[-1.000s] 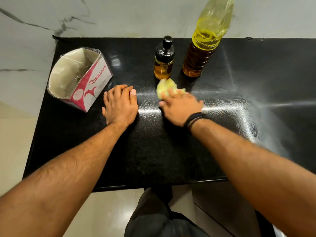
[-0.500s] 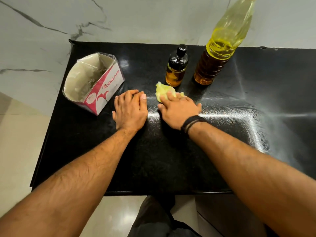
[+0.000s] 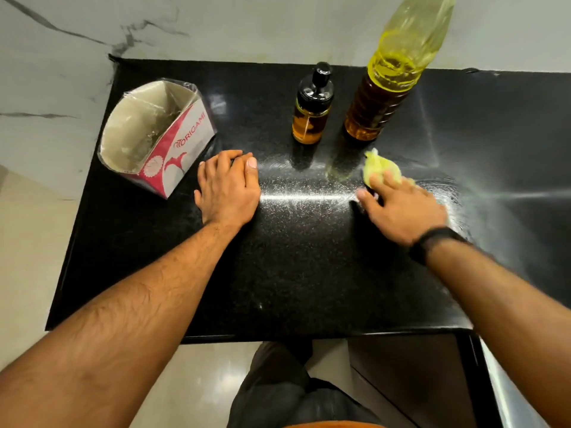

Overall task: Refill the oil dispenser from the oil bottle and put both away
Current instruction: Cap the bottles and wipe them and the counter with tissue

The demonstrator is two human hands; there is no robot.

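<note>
Fingers (image 3: pixel 375 183) pressed, seemingly flat, on yellow cloth (image 3: pixel 378 166) beside amber-filled oil dispenser (image 3: pixel 310 112), part-full oil bottle (image 3: pixel 386 88).

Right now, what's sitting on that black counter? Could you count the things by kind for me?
Bottles holding oil: 2, the small oil dispenser and the tall oil bottle
Tissue boxes: 1, the opened tissue box
Wiping tissues: 1, the yellowish tissue under the right hand
Total: 4 things. The left hand rests flat on the counter.
</note>
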